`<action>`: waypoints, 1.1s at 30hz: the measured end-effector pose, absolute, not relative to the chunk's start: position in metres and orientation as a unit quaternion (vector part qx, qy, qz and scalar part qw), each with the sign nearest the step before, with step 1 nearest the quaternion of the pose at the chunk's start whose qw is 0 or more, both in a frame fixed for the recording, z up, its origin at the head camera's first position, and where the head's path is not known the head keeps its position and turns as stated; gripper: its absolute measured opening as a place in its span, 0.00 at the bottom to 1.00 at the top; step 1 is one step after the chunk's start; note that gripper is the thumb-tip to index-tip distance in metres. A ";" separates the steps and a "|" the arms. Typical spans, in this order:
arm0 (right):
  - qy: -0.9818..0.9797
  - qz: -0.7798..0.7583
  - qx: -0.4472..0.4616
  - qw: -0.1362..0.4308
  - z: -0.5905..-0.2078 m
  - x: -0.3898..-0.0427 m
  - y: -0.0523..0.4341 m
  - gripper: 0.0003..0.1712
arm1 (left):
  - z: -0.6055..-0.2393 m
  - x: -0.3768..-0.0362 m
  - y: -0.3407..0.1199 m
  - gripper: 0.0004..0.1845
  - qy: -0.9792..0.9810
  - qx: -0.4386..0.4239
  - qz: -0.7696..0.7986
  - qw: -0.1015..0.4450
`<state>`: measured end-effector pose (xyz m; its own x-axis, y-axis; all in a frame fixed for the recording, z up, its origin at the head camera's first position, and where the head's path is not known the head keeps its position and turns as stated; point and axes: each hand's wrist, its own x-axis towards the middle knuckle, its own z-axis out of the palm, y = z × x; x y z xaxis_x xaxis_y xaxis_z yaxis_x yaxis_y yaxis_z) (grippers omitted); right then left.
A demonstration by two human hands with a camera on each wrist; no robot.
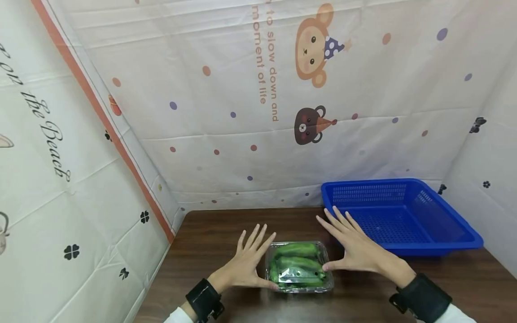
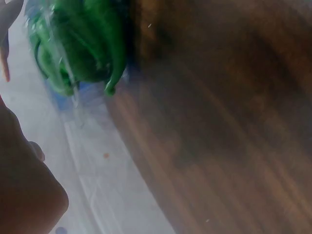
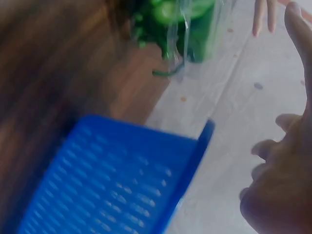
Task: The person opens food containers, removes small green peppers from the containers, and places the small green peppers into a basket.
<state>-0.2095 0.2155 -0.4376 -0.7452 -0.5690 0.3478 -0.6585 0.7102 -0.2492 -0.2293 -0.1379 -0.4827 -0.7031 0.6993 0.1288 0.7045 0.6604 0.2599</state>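
A clear plastic box (image 1: 329,283) of long green peppers (image 1: 299,264) sits on the brown table between the two hands. My left hand (image 1: 247,265) is at its left side with fingers spread, the thumb overlapping the near left corner. On the other side my right hand (image 1: 359,249) also has its fingers spread, its thumb tip right at the box's right edge. In the left wrist view the peppers (image 2: 87,44) show through the clear plastic, and part of the left hand (image 2: 27,180) fills the left border. The right wrist view shows the right hand (image 3: 282,165) beside the box.
A blue perforated basket (image 1: 452,246) stands at the back right, and the right fingertips overlap its near left rim in the head view. White printed cloth (image 1: 226,170) hangs behind the wood-grain table (image 1: 210,233) and along both sides. Each wrist wears a black band.
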 end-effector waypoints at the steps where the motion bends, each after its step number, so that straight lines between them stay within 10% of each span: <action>1: -0.916 0.172 0.336 0.138 -0.440 -0.206 0.214 0.69 | -0.485 -0.228 -0.137 0.72 -0.911 -0.385 -0.149 0.003; 9: -0.889 0.191 0.355 0.217 -0.467 -0.176 0.197 0.71 | -0.503 -0.219 -0.131 0.71 -0.901 -0.399 -0.169 -0.027; 26: -0.862 0.438 0.239 0.089 -0.530 -0.183 0.181 0.85 | -0.487 -0.226 -0.134 0.58 -0.890 -0.404 -0.197 -0.080; 33: -0.860 0.464 0.205 0.055 -0.535 -0.175 0.183 0.76 | -0.481 -0.215 -0.135 0.32 -0.886 -0.400 -0.229 -0.046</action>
<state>-0.1751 0.1831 -0.5355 -0.9102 -0.3013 0.2841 -0.4029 0.4855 -0.7759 -0.2151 -0.1349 -0.4815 -0.6753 0.7304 0.1024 0.6887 0.5747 0.4420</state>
